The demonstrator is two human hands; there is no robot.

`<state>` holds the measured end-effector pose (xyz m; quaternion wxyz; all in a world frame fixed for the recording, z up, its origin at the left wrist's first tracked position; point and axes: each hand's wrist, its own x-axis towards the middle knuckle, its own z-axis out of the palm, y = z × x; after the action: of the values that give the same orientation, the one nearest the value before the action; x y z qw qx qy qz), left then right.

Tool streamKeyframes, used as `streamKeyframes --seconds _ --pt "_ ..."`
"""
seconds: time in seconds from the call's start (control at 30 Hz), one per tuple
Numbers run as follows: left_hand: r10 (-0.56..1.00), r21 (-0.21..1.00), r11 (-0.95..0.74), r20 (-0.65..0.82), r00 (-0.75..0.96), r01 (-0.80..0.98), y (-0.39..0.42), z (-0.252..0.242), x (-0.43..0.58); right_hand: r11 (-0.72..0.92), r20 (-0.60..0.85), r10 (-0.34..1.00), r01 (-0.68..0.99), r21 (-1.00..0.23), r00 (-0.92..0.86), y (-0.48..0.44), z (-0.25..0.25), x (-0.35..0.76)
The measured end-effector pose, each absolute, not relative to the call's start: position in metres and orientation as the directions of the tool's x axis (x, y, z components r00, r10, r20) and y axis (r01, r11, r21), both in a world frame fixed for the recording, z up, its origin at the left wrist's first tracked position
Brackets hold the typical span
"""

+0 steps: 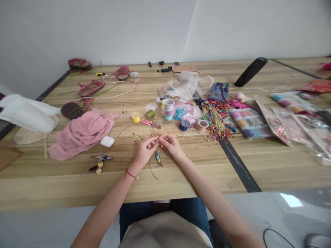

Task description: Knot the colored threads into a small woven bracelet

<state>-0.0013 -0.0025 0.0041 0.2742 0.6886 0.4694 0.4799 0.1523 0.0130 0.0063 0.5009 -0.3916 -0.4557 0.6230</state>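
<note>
Both my hands meet over the wooden table, fingertips close together. My left hand (147, 148) and my right hand (170, 144) pinch thin cord, whose ends trail around the fingers. Just below them lies a small dark woven piece (158, 158) with coloured patches and loose cord ends. Beyond the fingertips are pink-handled thread snips (147, 123), a green thread spool (150, 114) and a yellow spool (135, 117). Short yellow and dark cord scraps (138, 137) lie beside my left hand. What exactly sits between the fingertips is too small to make out.
On the left are a pink cloth (84, 134), a white case (107, 141) and keys (99, 162). To the right lie a blue spool (184, 125), a heap of colourful cords (219, 119) and bagged threads (249, 122). A black object (250, 72) stands tilted behind.
</note>
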Motion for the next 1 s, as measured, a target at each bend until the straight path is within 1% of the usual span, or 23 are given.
streamKeyframes --seconds 0.13,0.37,0.53,0.7,0.9,1.0 --pt "0.922 0.850 -0.381 0.377 0.084 0.363 -0.0026 0.0051 -0.0016 -0.049 0.001 0.977 -0.230 -0.972 -0.212 0.0143 0.0042 0.1539" --pt "0.931 0.861 -0.358 0.357 0.072 0.360 -0.0013 0.0073 -0.0047 -0.036 0.007 0.976 -0.189 -0.981 -0.220 0.0125 0.0042 0.1528" --pt "0.937 0.870 -0.344 0.342 0.070 0.353 -0.0004 0.0051 -0.0043 -0.032 0.010 0.984 -0.229 -0.973 -0.177 0.0119 0.0071 0.1517" --pt "0.933 0.865 -0.356 0.351 0.081 0.354 -0.0009 0.0052 -0.0031 -0.052 0.011 0.978 -0.293 -0.955 -0.207 0.0127 0.0067 0.1520" --pt "0.930 0.859 -0.364 0.356 0.091 0.361 -0.0009 0.0046 -0.0035 -0.086 -0.017 0.968 -0.269 -0.959 -0.250 0.0136 0.0067 0.1547" --pt "0.931 0.851 -0.362 0.353 0.097 0.381 -0.0012 0.0058 -0.0040 -0.096 -0.027 0.970 -0.280 -0.955 -0.243 0.0133 0.0077 0.1563"
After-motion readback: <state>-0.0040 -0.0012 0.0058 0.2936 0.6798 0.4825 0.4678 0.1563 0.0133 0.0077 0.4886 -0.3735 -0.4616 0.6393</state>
